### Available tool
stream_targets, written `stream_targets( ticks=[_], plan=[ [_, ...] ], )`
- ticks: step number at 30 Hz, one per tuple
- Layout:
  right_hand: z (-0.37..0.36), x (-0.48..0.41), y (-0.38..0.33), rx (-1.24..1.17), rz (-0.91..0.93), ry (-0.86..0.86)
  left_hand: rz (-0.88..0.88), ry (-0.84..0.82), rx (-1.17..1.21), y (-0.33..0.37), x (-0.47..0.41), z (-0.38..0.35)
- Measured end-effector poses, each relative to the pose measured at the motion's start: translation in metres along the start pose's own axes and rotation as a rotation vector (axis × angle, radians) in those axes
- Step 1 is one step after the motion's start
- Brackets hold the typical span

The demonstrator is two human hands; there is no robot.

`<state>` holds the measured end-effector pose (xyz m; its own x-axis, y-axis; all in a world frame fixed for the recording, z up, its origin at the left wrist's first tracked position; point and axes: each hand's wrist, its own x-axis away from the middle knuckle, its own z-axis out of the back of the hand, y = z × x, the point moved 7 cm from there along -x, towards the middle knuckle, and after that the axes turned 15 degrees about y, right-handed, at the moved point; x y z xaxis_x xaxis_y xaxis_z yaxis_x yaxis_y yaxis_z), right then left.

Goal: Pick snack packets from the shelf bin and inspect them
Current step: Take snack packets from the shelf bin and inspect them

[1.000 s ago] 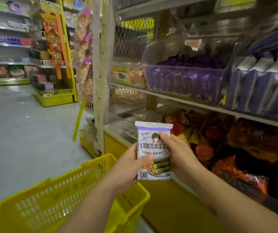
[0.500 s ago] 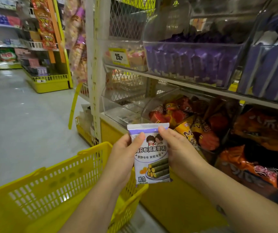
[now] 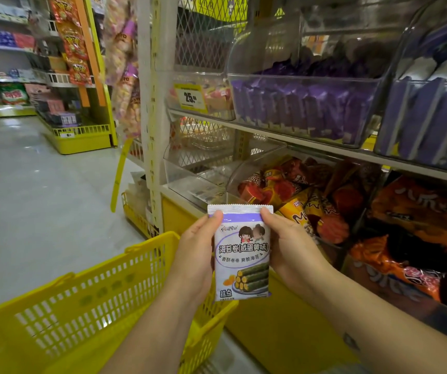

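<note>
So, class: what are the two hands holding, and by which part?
One snack packet, upright, print facing the camera. The left hand grips its left edge, the right hand its right edge, thumbs near the top corners.

Yellow basket (image 3: 87, 306) sits low at my left, lattice walls, nothing visible inside. Pale floor (image 3: 36, 190) runs past it to a far yellow display rack (image 3: 82, 136). Yellow price tag (image 3: 190, 97) reading 25 hangs on the upper shelf edge. White perforated upright post (image 3: 151, 109) stands beside hanging snack strips (image 3: 126, 63), print blurred.
</note>
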<state>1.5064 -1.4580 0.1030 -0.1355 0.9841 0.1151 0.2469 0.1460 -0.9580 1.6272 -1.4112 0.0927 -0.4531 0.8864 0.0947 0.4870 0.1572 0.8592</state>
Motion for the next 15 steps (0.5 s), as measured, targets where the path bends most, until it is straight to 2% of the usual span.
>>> stream_targets(
  ticks=[5, 10, 13, 15],
  plan=[
    [-0.002, 0.003, -0.003, 0.099, -0.008, -0.128, -0.02, 0.049, 0.008, 0.006, 0.001, 0.003],
    [0.004, 0.018, 0.009, 0.431, -0.137, -0.317, 0.064, 0.071, 0.127, 0.016, -0.004, 0.005],
    [0.006, 0.019, 0.01, 0.387, -0.198, -0.299, 0.118, 0.033, 0.052, 0.013, -0.005, 0.006],
    [0.007, 0.016, 0.006, 0.299, -0.201, -0.268, 0.149, -0.055, -0.059, 0.008, -0.003, 0.005]
  ],
)
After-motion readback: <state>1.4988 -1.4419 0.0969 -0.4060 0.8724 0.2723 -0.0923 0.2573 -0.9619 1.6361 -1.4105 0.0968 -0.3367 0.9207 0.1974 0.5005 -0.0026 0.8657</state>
